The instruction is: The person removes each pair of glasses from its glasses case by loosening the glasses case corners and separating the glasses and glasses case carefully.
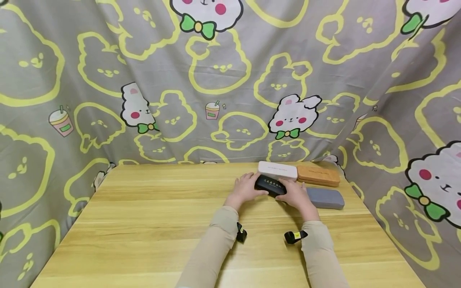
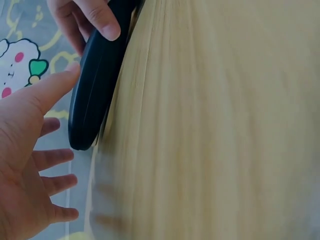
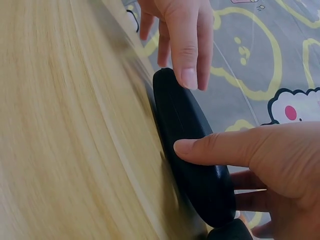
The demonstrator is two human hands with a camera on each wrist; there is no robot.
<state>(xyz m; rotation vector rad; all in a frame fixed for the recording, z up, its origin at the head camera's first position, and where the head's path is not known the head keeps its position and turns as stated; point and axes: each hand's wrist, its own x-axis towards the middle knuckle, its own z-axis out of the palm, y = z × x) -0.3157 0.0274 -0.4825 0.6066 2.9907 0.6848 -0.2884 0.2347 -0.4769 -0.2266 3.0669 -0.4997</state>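
A black glasses case (image 1: pixel 269 185) with light lettering lies on the table between the two hands. My right hand (image 1: pixel 296 195) grips it near its right end; in the right wrist view the thumb (image 3: pixel 215 150) presses the near side and the fingers go behind. My left hand (image 1: pixel 246 189) is at the case's left end. Its fingers are spread and fairly straight in the left wrist view, with the thumb (image 2: pixel 55 87) at the case's edge; whether it touches I cannot tell.
Behind the black case is a white glasses case (image 1: pixel 277 171), with an orange-brown case (image 1: pixel 318 176) to its right. A grey-blue case (image 1: pixel 325 198) lies right of my right hand. The wooden table (image 1: pixel 151 224) ends at a patterned curtain (image 1: pixel 230 80).
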